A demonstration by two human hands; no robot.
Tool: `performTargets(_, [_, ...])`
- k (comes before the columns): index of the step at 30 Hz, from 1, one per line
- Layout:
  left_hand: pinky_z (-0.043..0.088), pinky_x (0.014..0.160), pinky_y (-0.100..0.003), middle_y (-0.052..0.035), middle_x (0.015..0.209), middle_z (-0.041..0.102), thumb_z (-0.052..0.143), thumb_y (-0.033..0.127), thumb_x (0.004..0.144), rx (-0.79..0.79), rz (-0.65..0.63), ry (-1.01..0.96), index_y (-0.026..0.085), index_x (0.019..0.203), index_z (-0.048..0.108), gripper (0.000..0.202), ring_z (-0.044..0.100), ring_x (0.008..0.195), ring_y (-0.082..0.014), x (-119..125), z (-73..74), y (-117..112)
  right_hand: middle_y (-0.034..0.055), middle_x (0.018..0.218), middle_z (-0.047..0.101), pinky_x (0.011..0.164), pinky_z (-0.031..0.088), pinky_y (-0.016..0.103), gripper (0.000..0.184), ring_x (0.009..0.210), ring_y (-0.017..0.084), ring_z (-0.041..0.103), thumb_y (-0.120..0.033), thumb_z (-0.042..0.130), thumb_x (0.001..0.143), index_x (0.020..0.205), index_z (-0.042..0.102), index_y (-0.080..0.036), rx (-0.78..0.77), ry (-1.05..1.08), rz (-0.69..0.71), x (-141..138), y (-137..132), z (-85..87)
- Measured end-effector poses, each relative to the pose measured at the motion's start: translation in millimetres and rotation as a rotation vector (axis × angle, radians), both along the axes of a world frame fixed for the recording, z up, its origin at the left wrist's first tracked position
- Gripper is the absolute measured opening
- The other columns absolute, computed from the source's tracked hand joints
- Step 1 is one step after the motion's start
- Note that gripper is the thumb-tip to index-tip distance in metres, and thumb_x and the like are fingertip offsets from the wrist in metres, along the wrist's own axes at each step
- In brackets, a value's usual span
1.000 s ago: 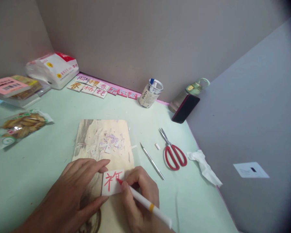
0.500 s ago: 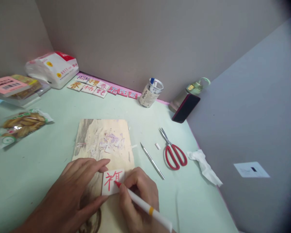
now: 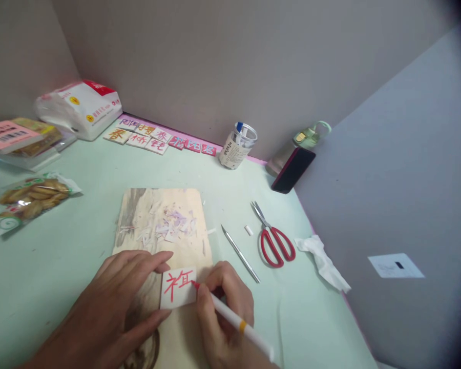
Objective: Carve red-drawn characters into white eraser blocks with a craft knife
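A small white block [image 3: 177, 288] with a red character drawn on it lies on a wooden board [image 3: 163, 225] strewn with shavings. My left hand [image 3: 111, 302] lies over the board and pinches the block's left side between thumb and fingers. My right hand [image 3: 225, 312] is closed round a white pen with a red tip [image 3: 234, 320]; the tip touches the block's right edge.
A craft knife [image 3: 240, 253], red scissors [image 3: 272, 238] and a crumpled tissue [image 3: 322, 261] lie to the right. Several finished character tiles [image 3: 146, 136], a pen jar [image 3: 237, 146], a phone [image 3: 294, 169] and a bottle stand at the back. Snack bags [image 3: 26, 197] and boxes are on the left.
The pen tip has moved from the middle of the character to the block's right edge, and more red strokes show on the block. The left hand has stayed put.
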State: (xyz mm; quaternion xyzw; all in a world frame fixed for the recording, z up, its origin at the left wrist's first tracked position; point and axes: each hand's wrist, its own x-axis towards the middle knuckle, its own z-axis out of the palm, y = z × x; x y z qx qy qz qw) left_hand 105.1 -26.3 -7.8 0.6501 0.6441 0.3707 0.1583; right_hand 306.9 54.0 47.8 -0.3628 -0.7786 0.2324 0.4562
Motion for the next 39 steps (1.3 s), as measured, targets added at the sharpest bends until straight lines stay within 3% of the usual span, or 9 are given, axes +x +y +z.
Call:
performTargets(11, [0.063, 0.107, -0.061, -0.0067, 0.131, 0.078, 0.066, 0.052, 0.105, -0.008, 0.004, -0.008, 0.045, 0.157, 0.055, 0.053, 0.074, 0.124, -0.0381, 0, -4.2, -2, -0.0052, 0.066, 0.054, 0.049, 0.038, 0.026, 0.022, 0.052, 0.013, 0.053, -0.009, 0.056, 0.095, 0.086, 0.047, -0.027, -0.022, -0.036, 0.11, 1, 2, 7.0])
performTargets(17, [0.065, 0.106, -0.056, -0.0038, 0.13, 0.08, 0.069, 0.055, 0.102, 0.003, 0.013, 0.0, 0.045, 0.154, 0.059, 0.053, 0.076, 0.121, -0.0365, -3, -3.8, -1, -0.0064, 0.066, 0.05, 0.051, 0.035, 0.027, 0.021, 0.053, 0.012, 0.05, -0.009, 0.055, 0.09, 0.086, 0.045, -0.027, -0.008, -0.022, 0.202, -1, 1, 5.1])
performTargets(21, [0.066, 0.105, -0.056, -0.0034, 0.126, 0.082, 0.069, 0.055, 0.102, 0.01, 0.025, 0.001, 0.046, 0.152, 0.061, 0.051, 0.077, 0.118, -0.036, -3, -0.2, -2, -0.0063, 0.065, 0.047, 0.051, 0.032, 0.028, 0.021, 0.052, 0.012, 0.047, -0.011, 0.055, 0.091, 0.084, 0.043, -0.027, -0.037, 0.058, 0.157, -3, -1, 2.6])
performTargets(27, [0.066, 0.101, -0.054, -0.0052, 0.126, 0.082, 0.07, 0.053, 0.102, 0.016, 0.015, 0.005, 0.043, 0.153, 0.06, 0.053, 0.077, 0.117, -0.036, -2, -1.6, 0, -0.0057, 0.066, 0.051, 0.052, 0.037, 0.027, 0.022, 0.054, 0.013, 0.052, -0.01, 0.055, 0.094, 0.086, 0.045, -0.027, -0.039, 0.016, 0.113, 0, 0, 4.7])
performTargets(39, [0.063, 0.106, -0.058, -0.0045, 0.13, 0.08, 0.068, 0.058, 0.102, 0.004, 0.012, 0.021, 0.047, 0.154, 0.058, 0.054, 0.075, 0.123, -0.0383, -7, -5.1, -1, -0.0067, 0.066, 0.045, 0.053, 0.034, 0.028, 0.024, 0.053, 0.012, 0.047, -0.012, 0.052, 0.095, 0.083, 0.038, -0.027, -0.066, -0.034, 0.155, 7, 5, 12.6])
